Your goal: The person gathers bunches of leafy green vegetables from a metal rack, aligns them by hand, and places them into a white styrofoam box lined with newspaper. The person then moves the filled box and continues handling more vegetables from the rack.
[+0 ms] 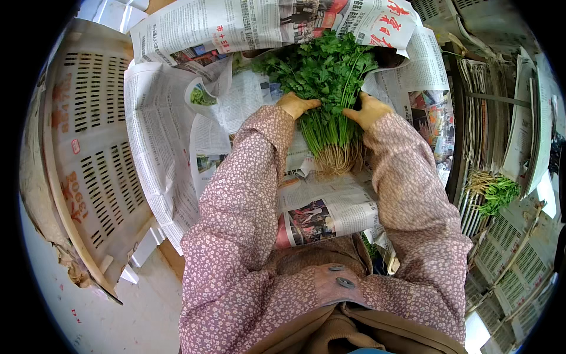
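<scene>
Both gloved hands press in on a leafy green herb bundle with pale roots [331,112], lying on spread newspaper sheets [177,135]. The left hand [296,105] and right hand [368,110] cup its sides, grips closed round the stems. Judged step: gathering; next calls for an even squeeze.

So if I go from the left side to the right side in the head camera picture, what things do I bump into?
White slotted crate → left hand → bunch of green herbs → right hand → stack of newspapers → small herb bundle
</scene>
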Demonstrator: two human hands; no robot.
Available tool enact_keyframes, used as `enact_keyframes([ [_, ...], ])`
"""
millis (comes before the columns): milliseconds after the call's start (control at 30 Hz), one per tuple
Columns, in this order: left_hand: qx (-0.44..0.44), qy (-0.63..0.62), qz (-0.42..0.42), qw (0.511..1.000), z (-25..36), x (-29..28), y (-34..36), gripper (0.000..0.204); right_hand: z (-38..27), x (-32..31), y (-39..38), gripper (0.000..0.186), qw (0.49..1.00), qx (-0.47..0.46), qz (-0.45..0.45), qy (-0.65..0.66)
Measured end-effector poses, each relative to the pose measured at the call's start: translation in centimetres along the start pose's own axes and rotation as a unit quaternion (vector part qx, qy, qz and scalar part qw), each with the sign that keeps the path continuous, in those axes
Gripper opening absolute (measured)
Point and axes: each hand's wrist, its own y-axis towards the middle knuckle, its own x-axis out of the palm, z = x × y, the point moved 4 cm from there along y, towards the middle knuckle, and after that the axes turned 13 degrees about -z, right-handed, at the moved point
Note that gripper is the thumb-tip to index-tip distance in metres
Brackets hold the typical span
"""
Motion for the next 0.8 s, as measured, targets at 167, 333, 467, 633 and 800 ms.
enact_keyframes([
  [167, 0.019, 0.043, 0.015, 0.999, 0.6, 0.3, 0.8, 0.071, -4.5, 1.1, -3.1, 0.069, 0.937, -0.172, 0.196, -0.231],
  [333, -0.061, 0.147, 0.126, 0.979, 0.6, -0.2, -0.5, 0.070, -2.7, 6.2, 5.3, 0.075, 0.919, -0.147, 0.191, -0.313],
  [467, -0.102, 0.325, 0.076, 0.937, 7.6, -3.9, -8.0, 0.066, -1.8, 6.6, 6.2, 0.077, 0.927, -0.163, 0.200, -0.270],
  [633, 0.193, 0.216, 0.072, 0.955, 13.6, 1.6, -6.1, 0.036, 1.4, 6.9, 6.6, 0.075, 0.954, -0.154, 0.138, -0.219],
  [800, 0.268, 0.357, 0.210, 0.870, 5.7, 3.0, 6.6, 0.042, 3.3, 3.2, -11.6, 0.045, 0.968, -0.223, 0.118, 0.022],
])
